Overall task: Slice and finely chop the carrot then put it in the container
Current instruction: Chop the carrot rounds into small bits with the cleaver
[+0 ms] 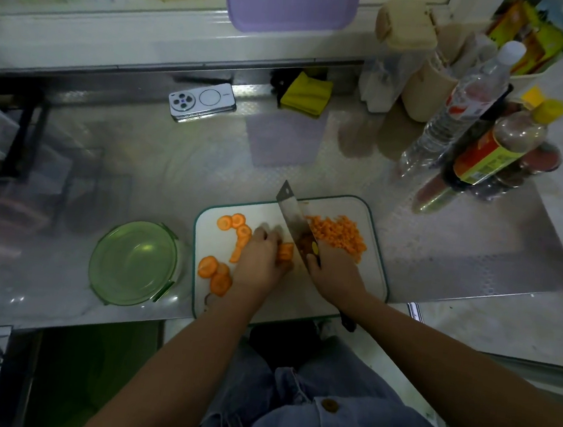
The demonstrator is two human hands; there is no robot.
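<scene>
Left hand (262,259) pressing carrot stack (285,251), right hand (331,269) gripping knife (294,223), handle apparently hidden

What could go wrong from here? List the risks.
1. The left hand pins a stack of orange carrot slices right beside the steel cleaver blade held by the right hand; fingertips could get nicked.
2. The finely chopped carrot pile sits near the white cutting board's right edge; bits may scatter off.

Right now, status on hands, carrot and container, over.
Left hand pinning carrot stack; right hand on knife. Chopped pile right of blade, slices left. Green container empty, beside the board.
</scene>
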